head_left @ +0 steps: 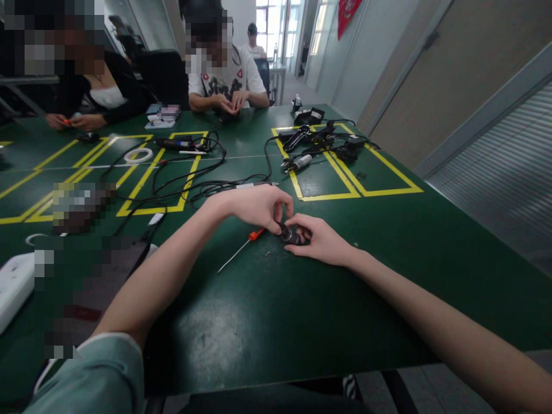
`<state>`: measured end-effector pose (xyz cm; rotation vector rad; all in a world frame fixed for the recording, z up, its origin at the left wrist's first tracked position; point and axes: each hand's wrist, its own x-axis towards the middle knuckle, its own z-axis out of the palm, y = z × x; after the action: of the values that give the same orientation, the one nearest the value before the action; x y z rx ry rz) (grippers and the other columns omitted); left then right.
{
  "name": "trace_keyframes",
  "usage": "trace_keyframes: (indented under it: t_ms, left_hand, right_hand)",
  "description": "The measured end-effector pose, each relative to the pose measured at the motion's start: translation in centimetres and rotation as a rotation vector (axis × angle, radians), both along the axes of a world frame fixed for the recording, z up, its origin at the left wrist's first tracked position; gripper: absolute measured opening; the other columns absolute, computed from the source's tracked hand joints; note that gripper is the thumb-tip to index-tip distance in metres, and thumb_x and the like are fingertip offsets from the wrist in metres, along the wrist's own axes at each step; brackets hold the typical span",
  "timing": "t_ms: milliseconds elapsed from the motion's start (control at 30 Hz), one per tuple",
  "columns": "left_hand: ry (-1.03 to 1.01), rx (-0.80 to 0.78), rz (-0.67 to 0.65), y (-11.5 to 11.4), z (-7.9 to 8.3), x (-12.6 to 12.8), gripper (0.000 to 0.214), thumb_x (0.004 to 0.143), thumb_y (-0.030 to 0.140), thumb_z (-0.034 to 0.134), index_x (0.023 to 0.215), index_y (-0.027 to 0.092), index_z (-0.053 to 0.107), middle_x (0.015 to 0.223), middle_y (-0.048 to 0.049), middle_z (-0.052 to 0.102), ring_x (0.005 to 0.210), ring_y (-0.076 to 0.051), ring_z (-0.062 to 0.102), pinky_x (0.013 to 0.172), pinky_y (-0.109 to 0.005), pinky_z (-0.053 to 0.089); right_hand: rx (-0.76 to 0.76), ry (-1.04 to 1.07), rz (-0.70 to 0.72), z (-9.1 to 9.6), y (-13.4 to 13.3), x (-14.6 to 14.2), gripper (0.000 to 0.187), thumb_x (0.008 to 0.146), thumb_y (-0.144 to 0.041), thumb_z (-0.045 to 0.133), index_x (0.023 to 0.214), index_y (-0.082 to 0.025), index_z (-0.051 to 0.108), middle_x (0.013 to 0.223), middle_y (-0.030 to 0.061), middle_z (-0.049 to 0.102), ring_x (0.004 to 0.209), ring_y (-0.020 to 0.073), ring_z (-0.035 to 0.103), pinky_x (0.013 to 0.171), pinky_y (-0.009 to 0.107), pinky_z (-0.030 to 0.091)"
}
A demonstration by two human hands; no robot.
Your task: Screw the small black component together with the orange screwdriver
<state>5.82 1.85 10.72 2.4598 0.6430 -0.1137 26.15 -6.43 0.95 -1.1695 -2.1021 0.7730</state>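
My left hand (259, 206) and my right hand (321, 240) meet over a small black round part (291, 235) resting on the green table (259, 310). The left fingers are pinched together on top of the part. The right fingers curl around its side and hold it down. A screwdriver with an orange handle (241, 247) lies on the table just left of the hands, its thin shaft pointing toward me. A tiny screw (268, 252) lies beside it.
Black cables (202, 184), a soldering tool (175, 143), a white tape roll (138, 155) and black adapters (319, 141) lie inside yellow-taped squares farther back. A white power strip (15, 284) sits at the left. Two people work across the table, hands on small parts.
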Motion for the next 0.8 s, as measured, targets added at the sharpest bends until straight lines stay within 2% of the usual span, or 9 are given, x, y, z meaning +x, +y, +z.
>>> trace_keyframes:
  t_ms: [100, 233, 400, 533, 667, 800]
  left_hand:
    - [0.008, -0.007, 0.026, 0.7, 1.0, -1.2, 0.029, 0.073, 0.019, 0.076, 0.101, 0.018, 0.069, 0.088, 0.0007, 0.076, 0.079, -0.014, 0.07, 0.071, -0.023, 0.048]
    - [-0.023, -0.032, 0.089, 1.3, 1.9, -2.3, 0.03, 0.074, 0.025, 0.075, 0.102, 0.017, 0.069, 0.089, -0.0001, 0.075, 0.082, -0.015, 0.07, 0.074, -0.023, 0.048]
    - [0.092, -0.029, 0.081, 1.5, 1.5, -2.2, 0.036, 0.069, 0.024, 0.077, 0.103, 0.018, 0.069, 0.088, 0.0012, 0.076, 0.081, -0.016, 0.07, 0.072, -0.022, 0.047]
    - [0.126, -0.048, 0.023, 1.1, 0.2, -1.0, 0.033, 0.069, 0.018, 0.077, 0.1, 0.018, 0.069, 0.086, 0.0015, 0.076, 0.08, -0.015, 0.07, 0.068, -0.021, 0.046]
    - [0.167, -0.133, -0.01, 0.7, -1.1, 0.1, 0.035, 0.07, 0.016, 0.077, 0.104, 0.016, 0.068, 0.084, 0.0005, 0.076, 0.079, -0.016, 0.07, 0.066, -0.022, 0.047]
    - [0.137, -0.192, -0.005, 0.9, -1.1, 0.0, 0.043, 0.068, 0.014, 0.075, 0.11, 0.016, 0.066, 0.093, -0.0025, 0.077, 0.083, -0.017, 0.072, 0.069, -0.024, 0.05]
  right_hand:
    - [-0.013, -0.045, 0.006, 0.0, 0.1, 0.3, 0.027, 0.079, -0.023, 0.073, 0.104, -0.02, 0.066, 0.081, -0.0013, 0.064, 0.068, 0.0146, 0.057, 0.065, 0.028, 0.046]
    - [0.01, -0.022, 0.01, 0.1, 0.4, 0.9, 0.028, 0.079, -0.02, 0.071, 0.106, -0.02, 0.064, 0.097, 0.0044, 0.071, 0.084, 0.0192, 0.066, 0.076, 0.033, 0.052]
    - [-0.009, 0.055, 0.015, 0.2, 1.0, 2.0, 0.034, 0.081, -0.029, 0.074, 0.112, -0.019, 0.063, 0.106, 0.0078, 0.074, 0.098, 0.0239, 0.071, 0.09, 0.041, 0.054]
    - [-0.024, 0.074, -0.042, 0.0, 1.6, 3.1, 0.027, 0.081, -0.036, 0.075, 0.102, -0.02, 0.068, 0.098, 0.0066, 0.073, 0.085, 0.0224, 0.067, 0.08, 0.04, 0.055]
    - [-0.08, 0.2, -0.138, -0.4, 2.0, 3.7, 0.031, 0.078, -0.041, 0.077, 0.098, -0.02, 0.066, 0.091, 0.0047, 0.071, 0.075, 0.019, 0.062, 0.074, 0.037, 0.054]
    - [-0.135, 0.246, -0.211, -0.9, 2.3, 4.0, 0.033, 0.075, -0.045, 0.08, 0.088, -0.022, 0.06, 0.081, 0.0024, 0.069, 0.069, 0.0176, 0.06, 0.066, 0.033, 0.05]
